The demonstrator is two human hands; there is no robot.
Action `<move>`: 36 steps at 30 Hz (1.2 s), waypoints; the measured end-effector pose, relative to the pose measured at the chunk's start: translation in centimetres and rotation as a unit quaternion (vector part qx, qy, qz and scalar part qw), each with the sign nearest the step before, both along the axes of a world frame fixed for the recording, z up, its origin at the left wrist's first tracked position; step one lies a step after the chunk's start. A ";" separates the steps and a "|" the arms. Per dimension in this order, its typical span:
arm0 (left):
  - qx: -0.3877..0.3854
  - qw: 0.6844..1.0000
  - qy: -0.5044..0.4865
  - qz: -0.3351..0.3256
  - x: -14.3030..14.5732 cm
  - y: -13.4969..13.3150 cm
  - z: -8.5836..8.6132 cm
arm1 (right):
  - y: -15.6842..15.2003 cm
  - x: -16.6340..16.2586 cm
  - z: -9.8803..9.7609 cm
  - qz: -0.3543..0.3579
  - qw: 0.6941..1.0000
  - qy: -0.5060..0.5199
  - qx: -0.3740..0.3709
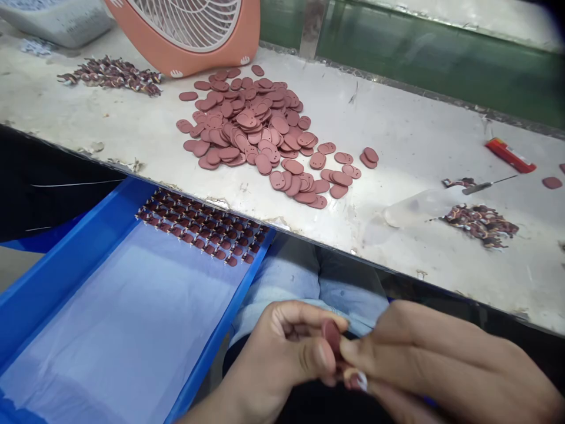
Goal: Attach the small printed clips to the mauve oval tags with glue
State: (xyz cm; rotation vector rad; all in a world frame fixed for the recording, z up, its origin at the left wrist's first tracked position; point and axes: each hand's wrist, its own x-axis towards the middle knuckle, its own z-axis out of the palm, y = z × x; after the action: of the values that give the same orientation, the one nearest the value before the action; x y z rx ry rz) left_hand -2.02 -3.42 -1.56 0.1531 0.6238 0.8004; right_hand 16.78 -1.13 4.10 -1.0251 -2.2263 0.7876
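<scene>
Above my lap, my left hand (pixel 293 347) is closed with a reddish-brown oval disc (pixel 331 337) pinched between thumb and fingers. My right hand (pixel 436 359) meets it from the right, its thumb and fingers closed on a small brown and white figure (pixel 355 378) just below the disc. Fingers hide where the two pieces touch. On the bench, a heap of matching oval discs (pixel 247 118) lies spread, some showing small holes. A small pile of brown figures (pixel 479 224) lies at the right beside a clear glue bottle (pixel 415 206) with a metal needle tip.
A blue tray (pixel 220 330) lined with white sheet stands at the left, rows of assembled pieces (pixel 203 227) at its far end. An orange fan (pixel 194 35), another figure pile (pixel 115 75), a grey tub (pixel 66 23) and a red object (pixel 509 155) stand on the bench (pixel 397 135).
</scene>
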 end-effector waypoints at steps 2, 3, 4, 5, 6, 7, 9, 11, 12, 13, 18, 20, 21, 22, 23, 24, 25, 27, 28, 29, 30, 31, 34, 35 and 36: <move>-0.020 0.999 0.020 0.018 0.2 0.4 -0.6 | 0.6 -0.2 -0.4 0.020 1.000 0.016 -0.014; -0.034 0.999 0.029 0.021 0.3 0.6 -0.8 | 0.8 -0.2 -0.6 0.025 0.999 0.023 -0.023; -0.045 0.998 0.036 0.021 0.3 0.7 -0.9 | 0.9 -0.2 -0.8 0.026 0.999 0.027 -0.030; -0.052 0.998 0.041 0.019 0.4 0.8 -1.0 | 0.9 -0.2 -1.0 0.025 0.998 0.031 -0.038; -0.057 0.997 0.045 0.017 0.4 0.9 -1.1 | 1.0 -0.2 -1.1 0.024 0.998 0.031 -0.044; -0.057 0.997 0.047 0.016 0.4 1.0 -1.1 | 0.9 -0.2 -1.2 0.026 0.998 0.029 -0.048; -0.052 0.997 0.046 0.016 0.4 1.0 -1.0 | 0.9 -0.1 -1.3 0.028 0.998 0.030 -0.051; -0.046 0.998 0.043 0.017 0.4 1.0 -0.8 | 0.9 -0.2 -1.3 0.029 0.998 0.033 -0.054; -0.045 0.998 0.044 0.018 0.4 1.0 -0.8 | 0.9 -0.2 -1.2 0.029 0.997 0.036 -0.056; -0.044 0.998 0.045 0.019 0.4 1.0 -0.7 | 0.9 -0.2 -1.2 0.028 0.997 0.040 -0.059; -0.038 0.998 0.047 0.023 0.5 0.9 -0.8 | 1.0 -0.1 -1.1 0.032 0.996 0.048 -0.061; -0.033 0.998 0.045 0.020 0.4 0.9 -0.9 | 1.0 0.0 -1.2 0.037 0.996 0.045 -0.070; -0.029 0.999 0.044 0.015 0.4 0.9 -1.0 | 1.0 0.0 -1.3 0.040 0.995 0.045 -0.078; -0.025 0.999 0.042 0.011 0.3 0.9 -1.1 | 1.1 0.0 -1.4 0.044 0.994 0.045 -0.085; -0.023 0.999 0.041 0.008 0.2 0.9 -1.2 | 1.1 0.0 -1.4 0.047 0.994 0.043 -0.092; -0.022 0.999 0.041 0.007 0.1 0.9 -1.3 | 1.2 -0.1 -1.4 0.051 0.993 0.041 -0.095; -0.022 0.999 0.038 0.007 0.0 0.8 -1.5 | 1.2 -0.2 -1.4 0.054 0.993 0.037 -0.098; -0.022 0.999 0.025 0.015 -0.4 0.6 -1.9 | 1.3 -0.5 -1.4 0.061 0.992 0.024 -0.108; -0.024 0.999 0.015 0.022 -0.6 0.5 -2.1 | 1.3 -0.7 -1.3 0.061 0.992 0.015 -0.111; -0.028 0.999 0.005 0.031 -0.9 0.4 -2.3 | 1.3 -0.8 -1.3 0.055 0.993 0.009 -0.107; -0.034 0.999 -0.002 0.039 -1.1 0.3 -2.5 | 1.3 -0.9 -1.3 0.044 0.994 0.004 -0.095; -0.042 0.998 -0.007 0.046 -1.3 0.2 -2.7 | 1.3 -1.0 -1.4 0.030 0.996 0.002 -0.079; -0.060 0.997 -0.011 0.054 -1.8 0.1 -3.0 | 1.3 -1.3 -1.8 0.000 0.998 0.026 -0.049; -0.062 0.997 -0.012 0.053 -2.0 0.2 -3.1 | 1.3 -1.4 -2.0 -0.002 0.998 0.041 -0.051; -0.061 0.997 -0.015 0.053 -2.0 0.2 -3.1 | 1.3 -1.5 -2.1 -0.003 0.997 0.052 -0.056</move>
State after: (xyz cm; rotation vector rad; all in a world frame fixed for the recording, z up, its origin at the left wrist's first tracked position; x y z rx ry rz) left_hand -4.05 -3.20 -4.65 -0.0023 0.6549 0.8630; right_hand 15.27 0.16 2.02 -1.0190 -2.1091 0.9515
